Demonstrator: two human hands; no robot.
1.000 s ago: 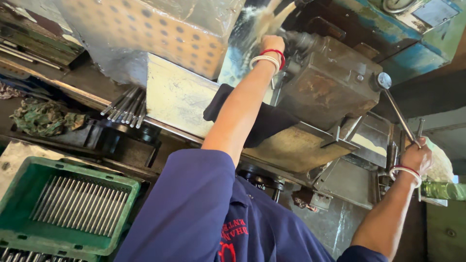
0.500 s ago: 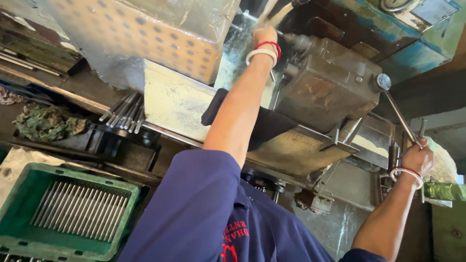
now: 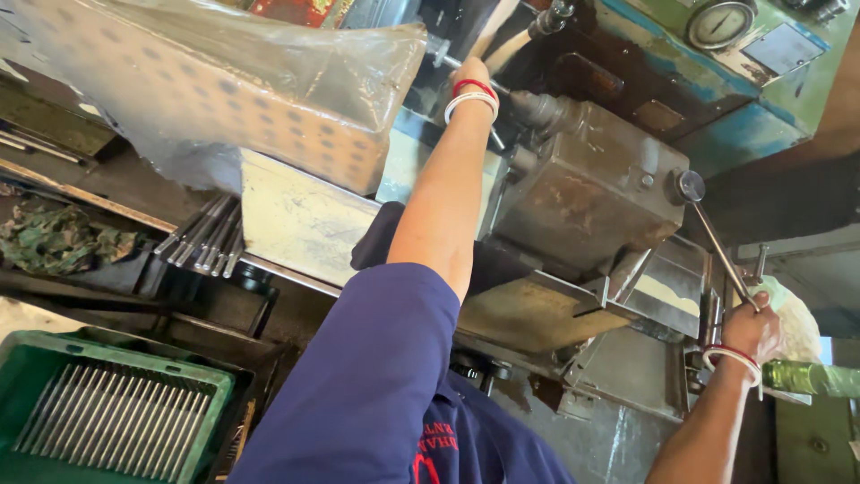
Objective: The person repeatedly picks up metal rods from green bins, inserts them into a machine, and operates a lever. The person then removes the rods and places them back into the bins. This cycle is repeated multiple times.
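My left hand (image 3: pixel 471 70) reaches up into the gap beside a grimy grey machine housing (image 3: pixel 591 188). Its fingers are hidden there, and only the wrist with red and white bangles shows. My right hand (image 3: pixel 751 328) is closed around the lower end of a thin steel lever (image 3: pixel 717 240). The lever slants up to a round knob on the housing's right side. A hose and a metal spindle (image 3: pixel 537 27) sit just past my left hand.
A green crate (image 3: pixel 36 376) at lower left holds several steel rods. More rods (image 3: pixel 202 237) lie bundled under a plastic-wrapped perforated box (image 3: pixel 224 90). A round gauge (image 3: pixel 717 22) sits on the blue-green machine body at top right. A crumpled rag (image 3: pixel 54 237) lies at left.
My left arm has stretched a little further up into the machine, and the hand is now more hidden. My right hand has kept its grip on the lever.
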